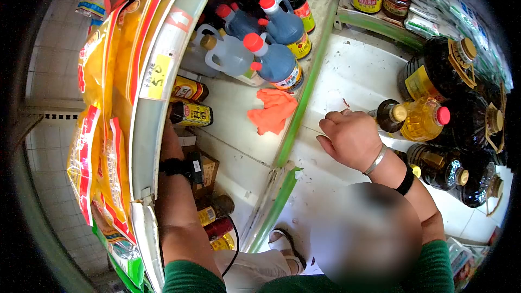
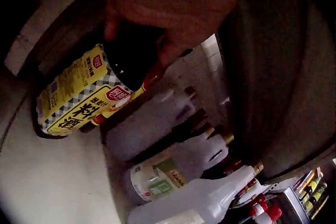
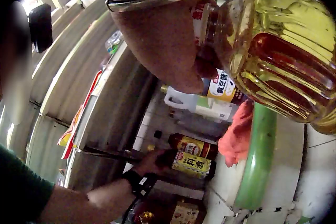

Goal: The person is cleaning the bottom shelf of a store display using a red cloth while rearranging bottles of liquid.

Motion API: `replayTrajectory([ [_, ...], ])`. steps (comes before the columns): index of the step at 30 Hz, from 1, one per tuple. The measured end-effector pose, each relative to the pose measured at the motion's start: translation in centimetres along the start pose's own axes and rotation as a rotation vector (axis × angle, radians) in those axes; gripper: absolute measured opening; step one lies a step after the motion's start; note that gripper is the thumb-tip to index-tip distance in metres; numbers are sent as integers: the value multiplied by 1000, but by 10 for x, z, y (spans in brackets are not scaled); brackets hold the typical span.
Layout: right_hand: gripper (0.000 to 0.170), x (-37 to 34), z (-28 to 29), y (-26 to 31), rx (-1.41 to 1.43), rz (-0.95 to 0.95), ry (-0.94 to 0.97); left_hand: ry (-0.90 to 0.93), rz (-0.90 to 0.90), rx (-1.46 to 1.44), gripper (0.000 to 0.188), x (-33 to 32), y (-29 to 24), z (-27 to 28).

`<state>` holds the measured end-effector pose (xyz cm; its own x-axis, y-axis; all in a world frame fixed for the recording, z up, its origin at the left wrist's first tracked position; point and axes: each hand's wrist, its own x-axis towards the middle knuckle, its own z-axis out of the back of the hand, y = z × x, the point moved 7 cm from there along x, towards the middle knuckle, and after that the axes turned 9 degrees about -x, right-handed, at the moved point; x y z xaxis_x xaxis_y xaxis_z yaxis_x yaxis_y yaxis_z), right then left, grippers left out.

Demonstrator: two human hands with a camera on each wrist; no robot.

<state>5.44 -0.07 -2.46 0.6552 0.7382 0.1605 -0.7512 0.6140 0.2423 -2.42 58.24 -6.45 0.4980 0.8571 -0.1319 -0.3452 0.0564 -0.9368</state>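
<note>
My left hand (image 2: 176, 1) grips the dark top of a bottle with a yellow checked label (image 2: 79, 98); a shelf edge hides this hand in the head view, where the labelled bottle (image 1: 191, 114) shows beside the forearm. The bottle leans in the left wrist view. My right hand (image 1: 353, 138) hangs with loosely curled fingers and nothing visible in them, left of a dark bottle with a gold cap (image 1: 391, 116) and a yellow oil bottle (image 1: 420, 119). An orange cloth (image 1: 272, 111) lies on the white shelf between the hands.
Blue-grey jugs with red caps (image 1: 278, 64) stand behind the cloth. A green shelf edge (image 1: 306, 87) runs between the hands. Large dark bottles (image 1: 431, 73) crowd the right, and yellow bags (image 1: 106, 70) line the curved left shelf. Below are more bottles (image 1: 217, 209).
</note>
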Motion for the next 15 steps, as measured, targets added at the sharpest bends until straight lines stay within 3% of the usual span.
replayTrajectory([
  [1,19,0,0,0,-6,0,7,179,-36,-88,64,8,3,-10],
  [2,19,0,0,-1,-7,0,7,180,-36,-89,64,-1,-3,-18],
  [4,19,0,1,0,-1,6,-20,-84,-153,-28,68,-37,-29,-30],
  [7,18,1,1,0,-5,10,-21,-177,-177,-3,68,-52,-39,-62],
  [8,18,1,1,0,-8,8,-19,-174,-175,-5,68,-67,-50,-77],
  [10,18,2,2,-1,17,1,-25,11,-228,39,67,-95,-81,-116],
  [11,18,2,2,-2,15,-3,-23,-17,-255,84,69,-73,-79,-119],
  [14,15,1,0,-2,15,-2,-34,-61,-289,152,63,-118,-114,-147],
  [15,15,1,0,-1,38,28,-84,30,-412,567,54,-97,-115,-153],
])
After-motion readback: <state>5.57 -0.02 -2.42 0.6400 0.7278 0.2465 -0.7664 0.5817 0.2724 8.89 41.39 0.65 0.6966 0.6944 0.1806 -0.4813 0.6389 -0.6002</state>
